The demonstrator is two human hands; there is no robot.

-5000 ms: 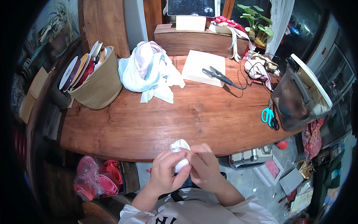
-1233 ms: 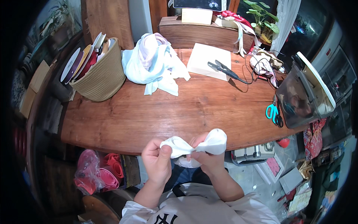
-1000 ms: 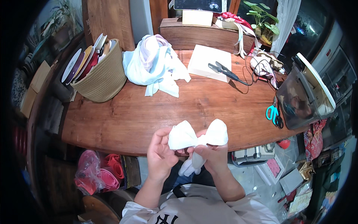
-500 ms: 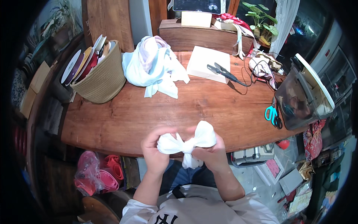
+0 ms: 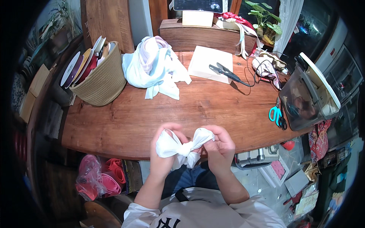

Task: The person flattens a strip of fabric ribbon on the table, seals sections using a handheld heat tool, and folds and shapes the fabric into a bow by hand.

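A white fabric bow (image 5: 185, 149) with a knot in its middle is held up between my two hands, just over the table's near edge. My left hand (image 5: 161, 150) curls behind the left loop, its fingers partly covered by the cloth. With thumb and fingers my right hand (image 5: 221, 146) pinches the right loop near its outer end. Below the knot the tails hang down, partly behind my hands. Further off lies a heap of pale blue and lilac cloth (image 5: 163, 76).
A woven basket (image 5: 102, 83) of ribbon spools stands at left. A black corded iron (image 5: 228, 73) rests on a white box (image 5: 201, 57). Teal-handled scissors (image 5: 274, 115) lie beside a clear lidded bin (image 5: 300, 98) at right. Red and pink rolls (image 5: 111, 182) sit below the table.
My right hand has shifted from beneath the knot up to the bow's right loop. The left loop now stands more open, and the bow has tilted slightly and moved left.
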